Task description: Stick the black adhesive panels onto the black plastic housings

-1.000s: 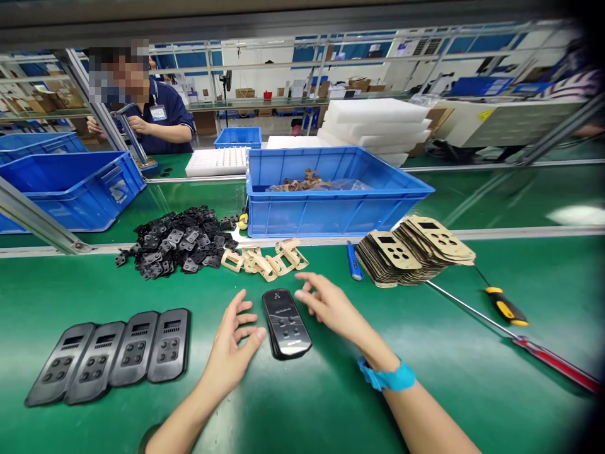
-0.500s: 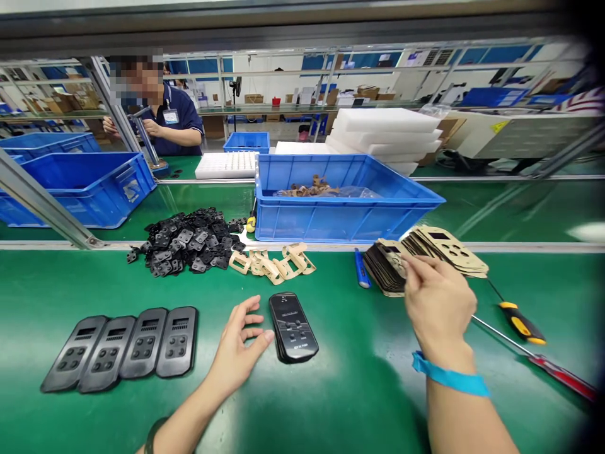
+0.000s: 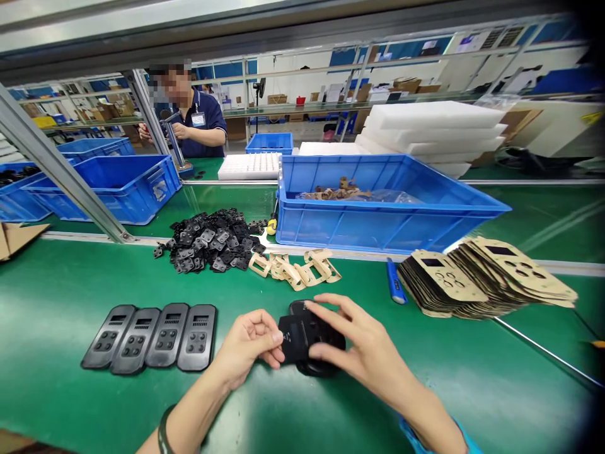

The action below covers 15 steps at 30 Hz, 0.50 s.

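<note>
My left hand (image 3: 253, 340) pinches one end of a thin black front panel (image 3: 295, 337) between thumb and fingers. The panel is turned sideways above a small stack of black panels (image 3: 317, 367) lying on the green table. From the right, my right hand (image 3: 362, 340) reaches over the panel and the stack, thumb and fingers spread; its fingertips are at the panel's right part, and whether they press on it I cannot tell. Left of my hands, several black covers with buttons (image 3: 165, 337) lie side by side. Stacked beige backing sheets with cutouts (image 3: 454, 280) are at the right.
Behind my hands are a pile of small black button pads (image 3: 212, 243), loose beige paper scraps (image 3: 297, 268) and a large blue bin (image 3: 378, 224). A blue cutter (image 3: 396, 282) and a screwdriver shaft (image 3: 543, 347) lie right. A co-worker (image 3: 198, 123) works across the table.
My right hand has come from the beige sheets to the black stack. My left hand now grips a black panel, which is off the stack and turned sideways. The view has shifted left.
</note>
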{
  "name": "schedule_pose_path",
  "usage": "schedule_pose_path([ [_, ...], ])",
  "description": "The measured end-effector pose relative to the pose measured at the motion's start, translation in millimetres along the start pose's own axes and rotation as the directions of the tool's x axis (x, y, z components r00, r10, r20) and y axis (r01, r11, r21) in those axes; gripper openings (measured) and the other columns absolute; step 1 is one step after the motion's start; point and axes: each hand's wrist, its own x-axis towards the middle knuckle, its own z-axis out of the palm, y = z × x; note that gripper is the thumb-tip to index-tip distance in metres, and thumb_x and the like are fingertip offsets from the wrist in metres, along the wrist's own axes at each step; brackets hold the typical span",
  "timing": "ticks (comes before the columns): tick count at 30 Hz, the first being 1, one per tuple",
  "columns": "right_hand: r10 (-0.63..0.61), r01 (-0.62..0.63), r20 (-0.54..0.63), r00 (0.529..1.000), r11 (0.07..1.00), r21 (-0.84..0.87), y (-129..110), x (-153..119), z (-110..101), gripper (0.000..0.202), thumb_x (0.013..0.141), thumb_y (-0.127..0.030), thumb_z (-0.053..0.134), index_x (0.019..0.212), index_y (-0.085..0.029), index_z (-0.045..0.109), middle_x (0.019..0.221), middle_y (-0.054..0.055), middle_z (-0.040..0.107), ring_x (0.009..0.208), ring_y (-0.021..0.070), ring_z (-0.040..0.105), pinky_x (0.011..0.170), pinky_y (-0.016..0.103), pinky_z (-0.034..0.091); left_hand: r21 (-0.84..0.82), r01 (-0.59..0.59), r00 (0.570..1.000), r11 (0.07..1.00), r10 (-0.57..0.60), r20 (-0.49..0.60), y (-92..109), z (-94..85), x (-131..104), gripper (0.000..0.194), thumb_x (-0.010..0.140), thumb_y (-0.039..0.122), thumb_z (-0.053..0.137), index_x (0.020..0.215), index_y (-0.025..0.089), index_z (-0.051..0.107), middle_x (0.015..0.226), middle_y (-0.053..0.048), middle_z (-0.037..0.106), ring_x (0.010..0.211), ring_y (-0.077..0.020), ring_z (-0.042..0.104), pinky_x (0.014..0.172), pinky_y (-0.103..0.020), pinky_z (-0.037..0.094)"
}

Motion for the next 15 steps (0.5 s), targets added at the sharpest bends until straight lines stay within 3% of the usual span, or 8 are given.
schedule_pose_path([
  [3,-0.133,0.122,0.202,0.970,0.990,0.066,-4.9,-1.9,3.6,0.078,0.071,-0.047,0.077,0.139,-0.032,0.044,0.128,0.010,0.056,0.112,0.0300,0.054,0.093,0.043,0.049,-0.093,0.092,0.993,0.991,-0.085,0.082,1.3,-1.5,-3.6,0.040,0.054,0.035,0.088,0.064,0.013,0.057,0.052,-0.001,0.062,0.043,-0.0086,0.057,0.041,-0.016,0.048],
  [6,-0.131,0.075,0.231,0.964,0.968,0.238,-12.0,-4.8,13.3,0.070,0.075,-0.040,0.075,0.138,-0.035,0.044,0.126,0.007,0.056,0.106,0.0259,0.057,0.087,0.035,0.051,-0.179,0.129,0.979,0.975,-0.096,0.182,-0.8,-1.4,-6.0,0.040,0.051,0.033,0.089,0.062,0.013,0.057,0.053,0.000,0.062,0.045,-0.0083,0.057,0.041,-0.015,0.048],
  [9,-0.074,0.007,0.141,0.987,0.904,0.426,-17.2,-7.3,21.7,0.061,0.073,-0.040,0.077,0.129,-0.035,0.053,0.120,0.007,0.057,0.095,0.0230,0.061,0.074,0.030,0.054,-0.229,0.094,0.967,0.969,-0.035,0.251,-4.0,0.9,-6.5,0.037,0.058,0.032,0.087,0.064,0.013,0.057,0.057,0.000,0.063,0.048,-0.0080,0.058,0.043,-0.014,0.048],
  [12,0.080,-0.069,0.011,0.997,0.769,0.636,-14.1,-7.3,18.8,0.058,0.066,-0.049,0.079,0.119,-0.032,0.062,0.118,0.008,0.057,0.097,0.0262,0.061,0.077,0.034,0.054,-0.247,0.065,0.971,0.967,-0.005,0.240,-5.7,2.2,-3.9,0.032,0.067,0.030,0.081,0.072,0.015,0.054,0.068,-0.001,0.066,0.047,-0.0064,0.057,0.040,-0.012,0.044],
  [14,0.275,-0.081,-0.127,0.953,0.634,0.769,-5.5,-4.5,9.7,0.065,0.060,-0.060,0.078,0.116,-0.032,0.062,0.120,0.009,0.058,0.103,0.0299,0.060,0.082,0.040,0.054,-0.226,0.020,0.985,0.974,0.020,0.172,-5.3,0.4,-0.3,0.031,0.072,0.032,0.077,0.075,0.017,0.050,0.062,0.001,0.065,0.042,-0.0057,0.054,0.038,-0.012,0.041],
  [15,0.383,-0.058,-0.205,0.901,0.573,0.818,0.2,-2.1,4.0,0.068,0.059,-0.065,0.076,0.116,-0.032,0.062,0.123,0.008,0.058,0.110,0.0308,0.057,0.086,0.042,0.053,-0.194,-0.014,0.992,0.981,0.038,0.120,-4.8,-1.5,1.8,0.031,0.075,0.034,0.074,0.076,0.018,0.048,0.057,0.002,0.062,0.041,-0.0061,0.053,0.039,-0.012,0.041],
])
